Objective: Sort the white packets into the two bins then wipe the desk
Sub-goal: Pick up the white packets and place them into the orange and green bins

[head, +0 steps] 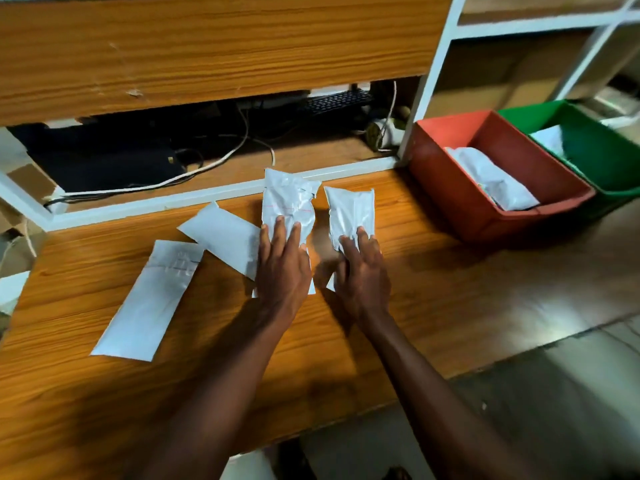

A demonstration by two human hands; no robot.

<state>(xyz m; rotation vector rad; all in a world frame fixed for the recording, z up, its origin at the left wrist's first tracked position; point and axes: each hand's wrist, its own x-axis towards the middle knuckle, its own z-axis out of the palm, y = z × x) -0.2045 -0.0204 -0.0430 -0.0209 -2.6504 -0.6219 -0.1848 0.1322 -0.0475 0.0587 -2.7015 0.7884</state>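
Observation:
Several white packets lie on the wooden desk (433,289). My left hand (282,265) lies flat on the near end of a crinkled packet (289,199) with red lines. My right hand (362,271) presses fingers down on a smaller crinkled packet (351,209) just to its right. A flat packet (221,237) sits left of my left hand, partly under it. A long packet (149,299) rests further left. The red bin (446,181) at the right holds white packets (491,178). Behind it, the green bin (595,143) holds another white packet (549,140).
A raised wooden shelf with a white frame (221,195) runs behind the packets; cables (207,164) and a keyboard (332,102) lie under it. A white upright post (429,81) stands beside the red bin. The desk's front edge drops to the floor at the lower right.

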